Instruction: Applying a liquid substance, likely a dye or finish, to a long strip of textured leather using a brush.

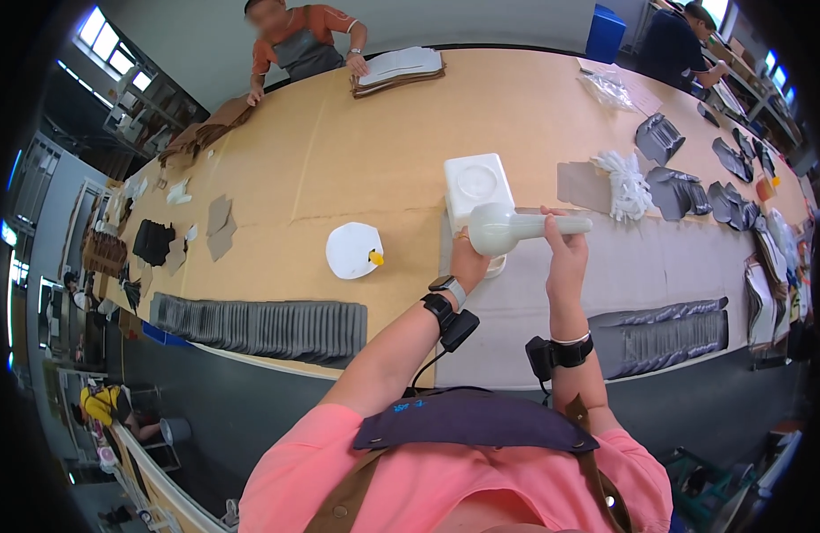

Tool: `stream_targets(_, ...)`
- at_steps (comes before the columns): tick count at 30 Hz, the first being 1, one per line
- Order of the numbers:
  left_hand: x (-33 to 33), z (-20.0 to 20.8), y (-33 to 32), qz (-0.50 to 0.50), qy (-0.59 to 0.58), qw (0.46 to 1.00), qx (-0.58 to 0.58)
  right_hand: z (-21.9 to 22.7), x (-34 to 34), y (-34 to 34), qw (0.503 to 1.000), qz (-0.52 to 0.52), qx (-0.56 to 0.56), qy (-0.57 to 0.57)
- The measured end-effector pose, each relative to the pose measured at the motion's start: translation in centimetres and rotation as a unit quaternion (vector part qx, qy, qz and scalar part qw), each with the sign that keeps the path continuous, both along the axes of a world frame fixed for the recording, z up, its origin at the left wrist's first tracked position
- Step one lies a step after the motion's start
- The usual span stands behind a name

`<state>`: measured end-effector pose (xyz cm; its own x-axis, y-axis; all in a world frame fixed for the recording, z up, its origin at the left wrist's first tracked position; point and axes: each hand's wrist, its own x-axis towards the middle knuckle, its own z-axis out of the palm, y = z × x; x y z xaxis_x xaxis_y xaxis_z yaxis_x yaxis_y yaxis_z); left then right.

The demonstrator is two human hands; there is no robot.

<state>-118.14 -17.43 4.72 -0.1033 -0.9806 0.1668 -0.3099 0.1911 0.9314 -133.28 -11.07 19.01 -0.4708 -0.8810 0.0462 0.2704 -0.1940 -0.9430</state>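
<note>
A pale grey-green vessel with a round bulb and a long straight neck lies sideways in front of me. My right hand has its fingers closed round the neck. At the bulb's left side is my left hand, closed against it, with most of its fingers hidden behind the bulb. Just beyond stands a white box-shaped container with a round recess on top. Part of a small whitish round thing shows under the bulb. Left of my hands is a white rounded pad or dish with a small yellow-and-black item on it.
A row of overlapping grey pieces lines the near left edge; another row lies near right. White gloves and curved grey pieces lie right. Across the table, a person touches brown sheets beside a stack.
</note>
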Motion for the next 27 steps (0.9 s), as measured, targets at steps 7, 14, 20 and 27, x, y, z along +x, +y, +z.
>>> stream_targets(7,2.1,2.5,1.5,-0.034,-0.091,0.995,-0.005,-2.8,-7.1,-1.0,0.952,-0.119,0.061,0.275)
stream_targets(14,2.5,3.4,2.1,-0.044,-0.097,0.994,-0.004,-12.7,-8.7,-4.7,0.852,0.008,0.235,0.467)
stream_targets(20,3.2,4.6,3.1,-0.045,-0.210,0.973,-0.079,-12.9,-5.5,0.0,0.816,-0.099,0.200,0.533)
stream_targets(27,1.9,6.4,4.9,-0.082,-0.188,0.978,-0.023,-13.4,2.6,0.1,0.871,0.168,0.106,0.449)
